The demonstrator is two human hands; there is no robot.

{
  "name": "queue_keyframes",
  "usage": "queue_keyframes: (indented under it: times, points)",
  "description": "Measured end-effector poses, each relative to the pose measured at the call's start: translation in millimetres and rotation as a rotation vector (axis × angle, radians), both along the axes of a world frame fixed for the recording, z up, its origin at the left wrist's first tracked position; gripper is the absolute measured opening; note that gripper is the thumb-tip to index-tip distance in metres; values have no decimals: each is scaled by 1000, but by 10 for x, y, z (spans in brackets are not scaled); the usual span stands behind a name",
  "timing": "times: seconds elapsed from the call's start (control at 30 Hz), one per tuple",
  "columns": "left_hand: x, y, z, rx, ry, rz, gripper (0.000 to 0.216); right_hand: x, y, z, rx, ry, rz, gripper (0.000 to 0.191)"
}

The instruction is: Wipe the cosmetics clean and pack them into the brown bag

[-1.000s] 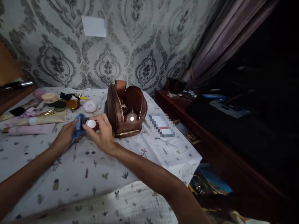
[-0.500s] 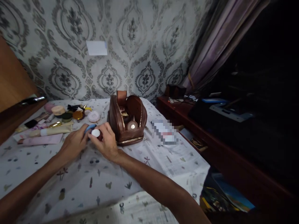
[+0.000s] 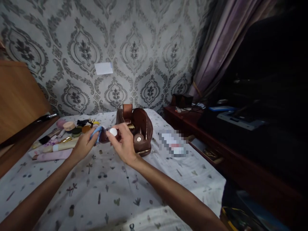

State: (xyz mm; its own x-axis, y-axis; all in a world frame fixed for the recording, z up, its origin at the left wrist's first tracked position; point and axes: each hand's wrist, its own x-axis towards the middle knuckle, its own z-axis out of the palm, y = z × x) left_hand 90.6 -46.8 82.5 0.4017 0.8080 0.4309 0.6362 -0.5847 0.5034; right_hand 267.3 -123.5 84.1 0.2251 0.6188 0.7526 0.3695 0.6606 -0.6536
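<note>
Blue cloth (image 3: pixel 97 133) is bunching in my left hand (image 3: pixel 83 144) at eleven o'clock; beside it, my right hand (image 3: pixel 125 145) is gripping a white-topped container (image 3: pixel 113 132); a brown bag (image 3: pixel 144 146) is standing open at twelve o'clock.

The right hand (image 3: pixel 124 142), with the white-topped item (image 3: pixel 113 132) in its grip, is displaced toward the brown bag (image 3: pixel 144 146) and now obscures its left front portion. Separation from the left hand (image 3: pixel 83 144) is increased; more blue cloth (image 3: pixel 96 134) is exposed than half a second earlier. The camera is tilted higher.
</note>
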Motion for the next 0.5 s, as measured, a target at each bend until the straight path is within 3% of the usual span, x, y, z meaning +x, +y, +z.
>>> queue_keyframes:
  times: [0.17,0.27,0.37,0.5]
  points:
    - [-84,192,-247,-82,229,-39,51,205,60,96,-32,49,6,19]
    - [-86,221,-283,-69,300,-13,54,376,112,155,-23,29,-8,19]
    - [22,239,-145,-1,211,-5,49,589,196,226,10,-31,-42,21]
    - [365,279,218,160,38,-91,34,852,366,329,31,-115,-109,23]
